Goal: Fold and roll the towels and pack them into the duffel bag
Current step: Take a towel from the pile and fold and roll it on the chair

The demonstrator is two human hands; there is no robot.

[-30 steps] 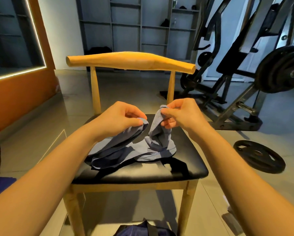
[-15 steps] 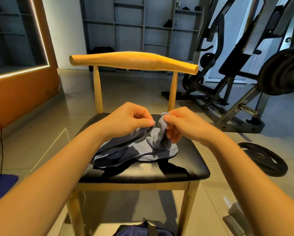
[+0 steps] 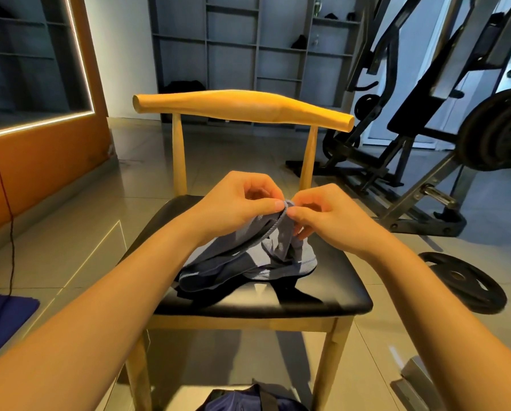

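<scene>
A crumpled grey-blue towel (image 3: 242, 262) lies on the black seat of a wooden chair (image 3: 331, 295). My left hand (image 3: 233, 203) pinches the towel's upper edge between thumb and fingers. My right hand (image 3: 325, 215) pinches the same edge right beside it, so the two thumbs almost touch above the seat. Most of the towel hangs down from the pinch and bunches on the cushion. The dark blue duffel bag (image 3: 248, 400) shows only as a top edge with a black strap, on the floor below the chair's front.
A round weight plate (image 3: 461, 281) lies on the tiled floor right of the chair. A weight machine (image 3: 426, 137) with loaded plates stands behind it. A blue mat (image 3: 2, 318) and a thin cable sit at the left. Shelves line the back wall.
Both hands have come together along the towel's edge, closing the gap between them. The lifted corner in my right hand has dropped lower toward the seat.
</scene>
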